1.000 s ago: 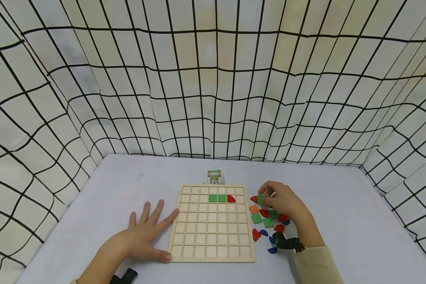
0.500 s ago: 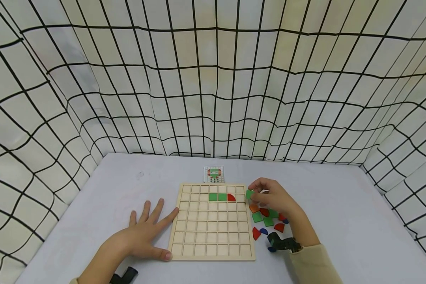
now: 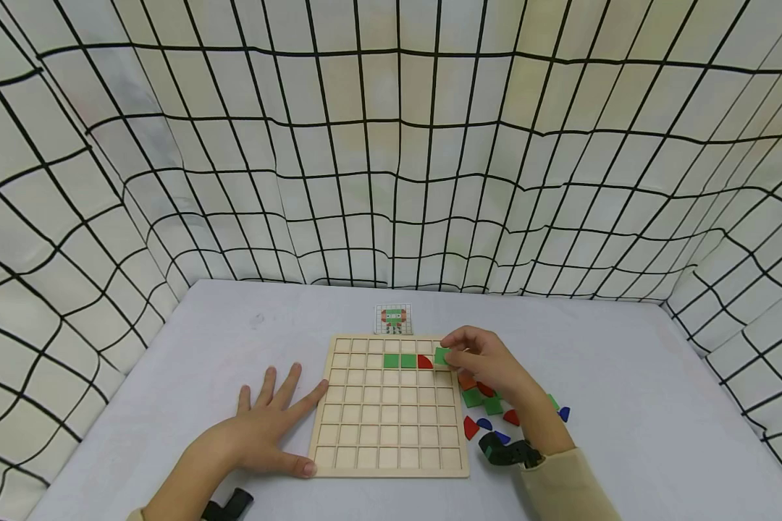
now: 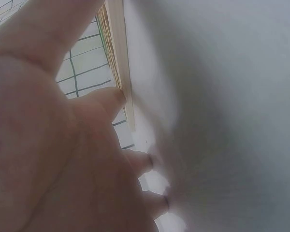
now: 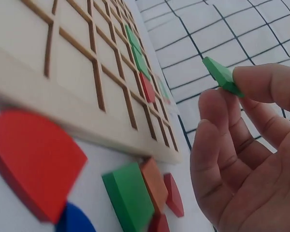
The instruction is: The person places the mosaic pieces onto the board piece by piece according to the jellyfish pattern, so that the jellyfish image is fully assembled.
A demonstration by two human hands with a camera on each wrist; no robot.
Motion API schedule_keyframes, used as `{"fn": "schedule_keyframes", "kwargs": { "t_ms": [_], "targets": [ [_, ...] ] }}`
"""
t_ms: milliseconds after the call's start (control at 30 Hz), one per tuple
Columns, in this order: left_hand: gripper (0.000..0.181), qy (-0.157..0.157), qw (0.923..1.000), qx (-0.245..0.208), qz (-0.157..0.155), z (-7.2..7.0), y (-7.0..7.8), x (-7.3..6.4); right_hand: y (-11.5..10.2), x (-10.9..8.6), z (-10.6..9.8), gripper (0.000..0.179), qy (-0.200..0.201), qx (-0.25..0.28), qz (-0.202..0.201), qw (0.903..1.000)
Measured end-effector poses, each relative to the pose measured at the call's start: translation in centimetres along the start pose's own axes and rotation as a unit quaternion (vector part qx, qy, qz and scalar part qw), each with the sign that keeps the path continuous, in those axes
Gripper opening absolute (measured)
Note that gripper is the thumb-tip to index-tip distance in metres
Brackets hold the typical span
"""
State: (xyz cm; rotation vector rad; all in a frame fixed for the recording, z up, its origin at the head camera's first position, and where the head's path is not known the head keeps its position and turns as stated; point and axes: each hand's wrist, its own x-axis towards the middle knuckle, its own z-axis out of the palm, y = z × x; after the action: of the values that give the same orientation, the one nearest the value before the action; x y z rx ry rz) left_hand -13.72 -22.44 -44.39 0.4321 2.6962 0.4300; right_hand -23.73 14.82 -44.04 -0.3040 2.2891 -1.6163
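My right hand point(image 3: 485, 359) pinches a green square tile point(image 5: 222, 76) between thumb and fingers, over the top right part of the wooden grid board point(image 3: 463, 463). In the head view the tile overlaps the cells right of a red quarter-circle tile point(image 3: 424, 362). Left of that red tile, two green square tiles point(image 3: 400, 361) sit side by side in the same row. My left hand point(image 3: 257, 434) rests with fingers spread at the board's left edge; thumb and index fingertip touch its frame, as the left wrist view point(image 4: 117, 96) also shows.
Loose tiles lie right of the board: green squares point(image 3: 472, 397), red quarter-circles point(image 3: 471, 428), blue half-circles point(image 3: 484, 424) and an orange square point(image 5: 154, 183). A small pattern card point(image 3: 393, 319) lies behind the board. Black netting point(image 3: 397, 181) surrounds the white table point(image 3: 234, 325).
My right hand has picked the green square tile up from the loose pile and carried it left, over the board's upper right. My left hand has stayed in place.
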Motion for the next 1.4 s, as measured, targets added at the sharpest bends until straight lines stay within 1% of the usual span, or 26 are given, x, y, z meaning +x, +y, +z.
{"fn": "schedule_keyframes", "kwargs": {
  "t_ms": [167,367,600,700,800,900,1067,1267,1400],
  "targets": [
    [0.116,0.0,1.0,-0.002,0.0,-0.1,0.1,-0.2,-0.4,0.0,0.9,0.024,-0.004,0.016,-0.009,0.9998],
    [0.116,-0.005,1.0,-0.002,-0.008,-0.2,0.3,-0.1,-0.8,0.5,1.8,0.032,-0.042,0.056,-0.041,0.9967],
    [0.116,-0.008,1.0,0.001,-0.005,-0.1,0.1,0.2,-2.2,1.1,2.7,0.029,-0.042,0.068,-0.067,0.9946],
    [0.116,-0.008,0.9999,0.0,-0.007,-0.1,0.0,0.1,-2.9,1.5,3.3,0.026,-0.051,0.077,-0.08,0.9925],
    [0.116,-0.007,1.0,-0.002,-0.005,-0.2,0.0,-0.1,-3.4,1.9,4.1,0.022,-0.058,0.083,-0.081,0.9915],
    [0.116,-0.007,1.0,0.0,-0.004,-0.2,-0.1,-0.1,-3.6,2.4,4.9,0.02,-0.064,0.075,-0.079,0.992],
    [0.116,-0.01,0.9999,0.006,-0.007,-0.2,-0.1,0.0,-3.9,3.4,6.0,0.018,-0.073,0.039,-0.071,0.994],
    [0.115,-0.012,0.9999,0.004,-0.003,-0.3,-0.1,0.0,-3.8,4.4,7.1,0.014,-0.083,0.01,-0.063,0.9945],
    [0.116,-0.012,0.9999,0.005,-0.002,-0.2,-0.1,-0.1,-3.7,5.0,7.6,0.013,-0.084,-0.024,-0.06,0.9944]
  ]
}}
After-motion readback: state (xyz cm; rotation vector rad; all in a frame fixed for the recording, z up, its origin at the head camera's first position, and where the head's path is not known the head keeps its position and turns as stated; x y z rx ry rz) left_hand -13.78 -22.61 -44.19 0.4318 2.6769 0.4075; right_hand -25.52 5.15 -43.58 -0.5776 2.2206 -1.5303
